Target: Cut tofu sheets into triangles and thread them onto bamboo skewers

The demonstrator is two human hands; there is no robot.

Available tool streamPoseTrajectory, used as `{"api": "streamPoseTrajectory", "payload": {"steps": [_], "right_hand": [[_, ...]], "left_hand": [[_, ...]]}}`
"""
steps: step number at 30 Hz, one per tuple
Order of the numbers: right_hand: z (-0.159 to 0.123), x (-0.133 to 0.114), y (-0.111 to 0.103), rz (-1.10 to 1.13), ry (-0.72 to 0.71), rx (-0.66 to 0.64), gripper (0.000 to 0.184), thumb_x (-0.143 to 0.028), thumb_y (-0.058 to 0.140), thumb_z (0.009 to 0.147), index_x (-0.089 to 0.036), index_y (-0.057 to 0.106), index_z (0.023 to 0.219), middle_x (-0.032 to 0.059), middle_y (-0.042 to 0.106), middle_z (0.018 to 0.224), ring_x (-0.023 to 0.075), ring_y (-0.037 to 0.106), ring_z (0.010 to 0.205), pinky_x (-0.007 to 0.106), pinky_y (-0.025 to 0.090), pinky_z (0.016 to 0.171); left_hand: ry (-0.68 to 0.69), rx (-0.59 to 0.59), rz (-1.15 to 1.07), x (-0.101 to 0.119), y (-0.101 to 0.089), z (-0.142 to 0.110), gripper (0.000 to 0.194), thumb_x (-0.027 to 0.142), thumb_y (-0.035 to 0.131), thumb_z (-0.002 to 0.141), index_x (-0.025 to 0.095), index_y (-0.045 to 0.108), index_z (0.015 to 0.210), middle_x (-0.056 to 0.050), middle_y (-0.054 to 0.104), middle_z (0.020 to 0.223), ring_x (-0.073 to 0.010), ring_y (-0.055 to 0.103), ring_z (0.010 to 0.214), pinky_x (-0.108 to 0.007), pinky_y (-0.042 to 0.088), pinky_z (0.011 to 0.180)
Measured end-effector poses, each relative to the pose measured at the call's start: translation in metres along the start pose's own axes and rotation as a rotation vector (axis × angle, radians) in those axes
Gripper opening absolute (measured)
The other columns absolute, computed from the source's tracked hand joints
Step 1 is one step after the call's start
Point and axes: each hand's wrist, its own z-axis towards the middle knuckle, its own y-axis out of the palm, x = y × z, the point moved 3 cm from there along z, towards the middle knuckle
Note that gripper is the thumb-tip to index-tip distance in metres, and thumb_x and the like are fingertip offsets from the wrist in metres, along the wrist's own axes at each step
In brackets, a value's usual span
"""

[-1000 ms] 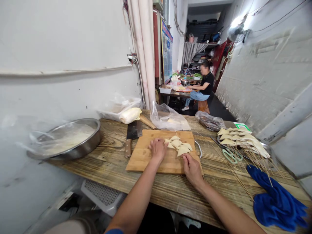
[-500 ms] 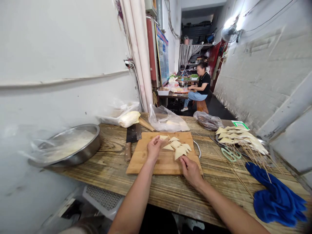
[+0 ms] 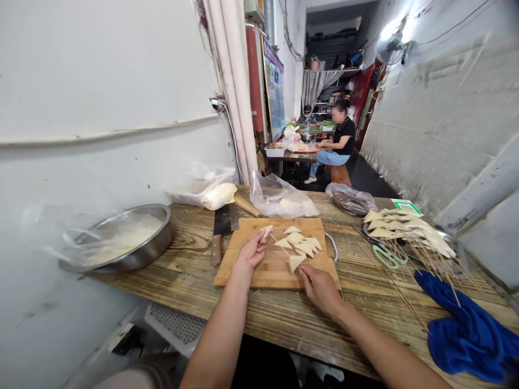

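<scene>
My right hand (image 3: 320,286) is closed on the near end of a thin wooden skewer (image 3: 279,241), just behind a pale triangle of what looks like tofu skin (image 3: 295,263) threaded on it. The skewer points up and left over a wooden cutting board (image 3: 239,275). In my left hand (image 3: 252,253), thumb and fingers pinch another pale triangle (image 3: 266,232), close to the skewer's far tip. Several loose triangles (image 3: 306,247) lie in an overlapping pile on the board between and beyond my hands.
A cleaver (image 3: 217,249) lies left of the board, beside a steel basin (image 3: 152,246) and a white vegetable (image 3: 219,197). To the right are green-handled scissors (image 3: 389,257), loaded skewers (image 3: 409,229) on a tray and a blue cloth (image 3: 466,329). A person (image 3: 343,138) sits at a farther table.
My left hand has lifted from the board's left side with a triangle and turned palm up. The skewer in my right hand has come off the pile, pointing left.
</scene>
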Motion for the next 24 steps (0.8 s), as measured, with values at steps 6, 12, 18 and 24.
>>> {"api": "streamPoseTrajectory", "payload": {"steps": [6, 12, 18, 24], "right_hand": [[0.0001, -0.0008, 0.0013, -0.039, -0.009, -0.029, 0.030, -0.021, 0.030, 0.090, -0.017, 0.060, 0.091, 0.0063, 0.069, 0.080, 0.0160, 0.064, 0.070, 0.022, 0.044, 0.062], [-0.0001, 0.0005, 0.0036, -0.067, 0.012, -0.055, 0.031, -0.022, 0.030, 0.090, -0.018, 0.060, 0.093, 0.0061, 0.069, 0.082, 0.0159, 0.064, 0.070, 0.022, 0.043, 0.063], [-0.0002, 0.0028, 0.0058, -0.094, 0.042, -0.077, 0.031, -0.022, 0.030, 0.090, -0.018, 0.060, 0.095, 0.0064, 0.069, 0.085, 0.0163, 0.064, 0.073, 0.022, 0.043, 0.065], [0.0013, 0.0020, 0.0063, -0.107, 0.061, -0.100, 0.032, -0.023, 0.029, 0.090, -0.018, 0.061, 0.094, 0.0061, 0.069, 0.084, 0.0165, 0.064, 0.074, 0.022, 0.043, 0.064]], "left_hand": [[-0.005, 0.006, -0.024, -0.0040, 0.0033, -0.0001, 0.006, 0.010, 0.059, 0.076, 0.010, 0.055, 0.080, -0.009, 0.063, 0.092, 0.0004, 0.048, 0.046, -0.007, 0.024, 0.027], [-0.039, 0.112, -0.064, -0.0076, 0.0004, 0.0030, 0.008, 0.014, 0.057, 0.079, 0.010, 0.058, 0.086, -0.012, 0.066, 0.087, -0.0155, 0.065, 0.076, -0.024, 0.054, 0.062], [-0.032, 0.121, -0.102, -0.0077, -0.0006, 0.0054, 0.008, 0.013, 0.052, 0.082, 0.007, 0.056, 0.087, -0.018, 0.066, 0.091, -0.0212, 0.065, 0.085, -0.033, 0.054, 0.075], [-0.011, 0.109, -0.093, -0.0094, 0.0016, 0.0044, 0.003, 0.011, 0.052, 0.081, 0.009, 0.054, 0.082, -0.017, 0.066, 0.089, -0.0217, 0.065, 0.087, -0.034, 0.054, 0.078]]}}
